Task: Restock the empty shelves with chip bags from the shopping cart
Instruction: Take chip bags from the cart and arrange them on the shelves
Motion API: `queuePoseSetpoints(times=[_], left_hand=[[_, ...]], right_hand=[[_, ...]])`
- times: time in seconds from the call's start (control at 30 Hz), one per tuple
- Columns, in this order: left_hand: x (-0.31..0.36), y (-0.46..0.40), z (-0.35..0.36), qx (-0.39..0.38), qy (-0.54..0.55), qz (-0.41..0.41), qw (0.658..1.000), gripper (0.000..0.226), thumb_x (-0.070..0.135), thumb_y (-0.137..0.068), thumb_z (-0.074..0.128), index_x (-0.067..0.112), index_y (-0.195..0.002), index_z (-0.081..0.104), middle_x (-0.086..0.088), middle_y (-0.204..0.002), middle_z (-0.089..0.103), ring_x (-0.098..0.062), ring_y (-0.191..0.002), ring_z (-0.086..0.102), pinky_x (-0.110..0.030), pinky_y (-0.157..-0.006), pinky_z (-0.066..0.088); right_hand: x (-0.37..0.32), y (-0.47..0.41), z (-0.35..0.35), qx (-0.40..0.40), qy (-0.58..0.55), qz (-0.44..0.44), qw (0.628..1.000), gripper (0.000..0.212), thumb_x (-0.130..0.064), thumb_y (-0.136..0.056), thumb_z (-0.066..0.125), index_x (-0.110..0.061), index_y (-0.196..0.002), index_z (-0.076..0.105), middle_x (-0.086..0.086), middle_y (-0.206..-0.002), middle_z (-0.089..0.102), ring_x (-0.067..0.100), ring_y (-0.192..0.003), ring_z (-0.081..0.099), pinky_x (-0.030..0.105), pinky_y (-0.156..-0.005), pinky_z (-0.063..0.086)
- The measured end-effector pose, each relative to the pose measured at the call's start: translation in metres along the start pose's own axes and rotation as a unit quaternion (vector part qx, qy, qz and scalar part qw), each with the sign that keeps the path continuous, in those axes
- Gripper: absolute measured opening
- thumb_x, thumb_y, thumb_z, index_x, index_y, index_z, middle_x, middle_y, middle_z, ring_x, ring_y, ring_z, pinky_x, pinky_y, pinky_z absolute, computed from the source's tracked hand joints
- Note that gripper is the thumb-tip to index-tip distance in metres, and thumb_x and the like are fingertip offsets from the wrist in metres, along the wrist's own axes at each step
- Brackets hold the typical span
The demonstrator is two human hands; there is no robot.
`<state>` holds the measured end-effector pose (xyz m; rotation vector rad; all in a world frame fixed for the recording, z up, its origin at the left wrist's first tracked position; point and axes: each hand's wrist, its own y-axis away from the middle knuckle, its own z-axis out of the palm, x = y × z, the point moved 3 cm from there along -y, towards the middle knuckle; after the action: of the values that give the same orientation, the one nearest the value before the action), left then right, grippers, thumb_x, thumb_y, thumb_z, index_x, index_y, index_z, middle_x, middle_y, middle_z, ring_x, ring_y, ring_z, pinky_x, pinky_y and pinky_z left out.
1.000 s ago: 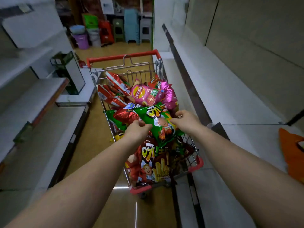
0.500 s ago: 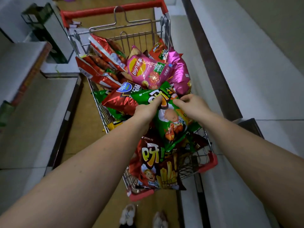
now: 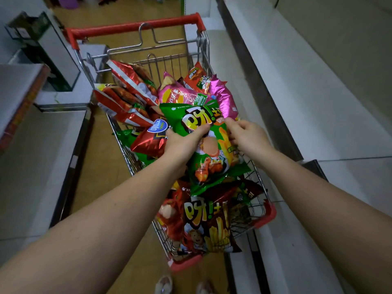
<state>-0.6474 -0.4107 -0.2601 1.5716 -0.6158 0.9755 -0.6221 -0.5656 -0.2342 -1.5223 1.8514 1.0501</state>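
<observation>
A green chip bag [image 3: 203,145] lies tilted on top of the heap in the shopping cart [image 3: 135,28], its top edge raised toward the far end and its lower corner hanging over a dark brown chip bag [image 3: 210,225] with fries printed on it. The left hand [image 3: 182,143] grips the green bag's left side, thumb pressed across the front just under the yellow lettering and fingers tucked behind. The right hand [image 3: 246,136] pinches the bag's right edge, fingertips curled onto the film.

Just beside the left hand sits a shiny red chip bag [image 3: 150,141] with a blue badge. Behind the green bag lie a pink chip bag [image 3: 180,95] and a magenta foil bag [image 3: 222,96], with a small orange-red bag [image 3: 198,78] propped against the cart's far wire. At the far left of the basket, several red-and-silver bags [image 3: 129,85] stand on edge, leaning.

The cart stands in a tan-floored aisle. An empty white shelf [image 3: 318,102] runs along the right, touching or nearly touching the cart's side, and another pale shelf [image 3: 31,155] runs along the left. A dark glass-fronted box [image 3: 42,49] sits at the far left. 2 pale shoes [image 3: 164,285] show at the bottom edge.
</observation>
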Motion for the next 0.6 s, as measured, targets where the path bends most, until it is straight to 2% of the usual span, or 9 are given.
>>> queuePoseSetpoints(times=[0.03,0.1,0.2,0.27,0.4,0.6], left_hand=[[0.005,0.005,-0.009,-0.009,-0.017,0.017,1.0,0.116,0.056,-0.044,0.083,0.023,-0.14,0.027,-0.006,-0.129,0.055,-0.029,-0.108,0.061,-0.045,-0.094,0.05],[0.011,0.018,-0.028,-0.027,-0.057,0.044,0.997,0.112,0.052,-0.051,0.085,0.022,-0.142,0.027,-0.005,-0.129,0.056,-0.026,-0.108,0.061,-0.045,-0.095,0.049],[0.006,0.038,-0.062,-0.033,-0.079,0.078,0.993,0.087,0.034,-0.067,0.08,0.016,-0.138,0.034,0.001,-0.114,0.061,-0.014,-0.093,0.064,-0.029,-0.08,0.052],[-0.005,0.053,-0.078,-0.026,-0.092,0.082,0.992,0.08,0.026,-0.074,0.076,0.017,-0.14,0.032,0.0,-0.111,0.06,-0.014,-0.09,0.062,-0.025,-0.071,0.048],[-0.04,0.071,-0.094,-0.026,-0.109,0.065,0.992,0.086,0.022,-0.076,0.075,0.018,-0.145,0.024,-0.002,-0.113,0.057,-0.022,-0.099,0.06,-0.032,-0.08,0.047],[-0.083,0.081,-0.107,-0.028,-0.139,0.046,0.989,0.092,0.024,-0.072,0.079,0.022,-0.145,0.023,0.001,-0.112,0.06,-0.022,-0.104,0.061,-0.039,-0.092,0.049]], right_hand=[[0.0,0.006,-0.001,-0.003,-0.042,0.002,0.999,0.031,-0.045,-0.094,0.045,-0.019,-0.098,0.061,0.005,-0.094,0.065,0.019,-0.083,0.063,0.037,-0.084,0.05],[0.004,0.023,0.001,-0.013,-0.093,0.009,0.996,0.024,-0.036,-0.096,0.045,-0.017,-0.102,0.059,0.005,-0.094,0.063,0.014,-0.075,0.061,0.034,-0.079,0.049],[0.024,0.053,0.013,-0.02,-0.041,-0.001,0.999,0.027,-0.031,-0.095,0.05,-0.015,-0.114,0.06,0.001,-0.101,0.062,0.016,-0.092,0.06,0.034,-0.087,0.047],[0.035,0.072,0.024,-0.008,-0.026,-0.007,1.0,0.028,-0.027,-0.093,0.054,-0.014,-0.116,0.061,-0.002,-0.103,0.062,0.013,-0.098,0.057,0.028,-0.087,0.044],[0.052,0.104,0.05,-0.005,-0.06,0.003,0.998,0.025,-0.019,-0.09,0.059,-0.013,-0.114,0.061,-0.006,-0.098,0.058,0.01,-0.096,0.056,0.02,-0.083,0.042],[0.07,0.127,0.069,0.06,-0.035,0.017,0.997,0.034,-0.017,-0.088,0.062,-0.013,-0.121,0.056,0.003,-0.118,0.059,0.015,-0.107,0.055,0.026,-0.089,0.043]])
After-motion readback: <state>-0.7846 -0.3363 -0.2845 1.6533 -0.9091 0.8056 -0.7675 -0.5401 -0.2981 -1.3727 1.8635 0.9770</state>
